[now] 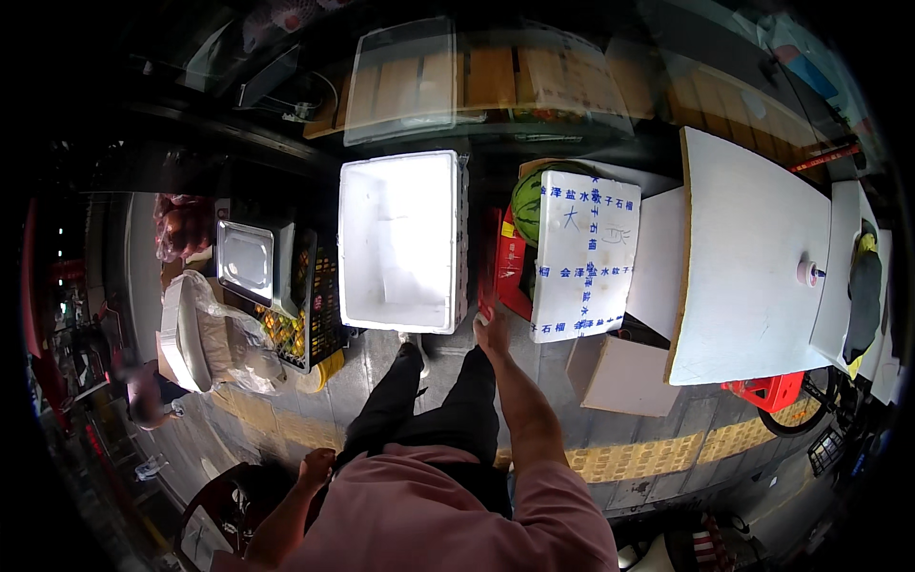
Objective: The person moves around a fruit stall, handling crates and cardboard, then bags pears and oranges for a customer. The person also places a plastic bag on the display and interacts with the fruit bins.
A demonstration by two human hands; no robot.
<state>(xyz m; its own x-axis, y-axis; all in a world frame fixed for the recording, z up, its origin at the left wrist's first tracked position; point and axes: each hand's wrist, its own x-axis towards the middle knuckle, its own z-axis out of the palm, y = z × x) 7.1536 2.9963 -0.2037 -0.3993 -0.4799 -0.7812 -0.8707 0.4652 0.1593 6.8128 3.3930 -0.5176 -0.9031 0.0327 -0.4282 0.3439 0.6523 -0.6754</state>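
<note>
My right hand (pixel 492 334) is closed beside the near right corner of an open white foam box (pixel 450 319). A small bit of red shows at its fingertips; what it grips cannot be made out. To its right is a red carton (pixel 512 272) with a striped green watermelon (pixel 526 210). A white foam lid (pixel 583 257) with blue print lies partly over the melon. My left hand (pixel 317 465) hangs low beside my left thigh, fingers curled. Anything inside them is hidden.
Left of the foam box stand a black crate (pixel 324 296) of yellowish fruit, a metal tray (pixel 250 257) and a plastic-wrapped bundle (pixel 224 329). A large white board (pixel 753 257) fills the right side. A red chair (pixel 214 496) is behind me at left; another person (pixel 148 396) is farther left.
</note>
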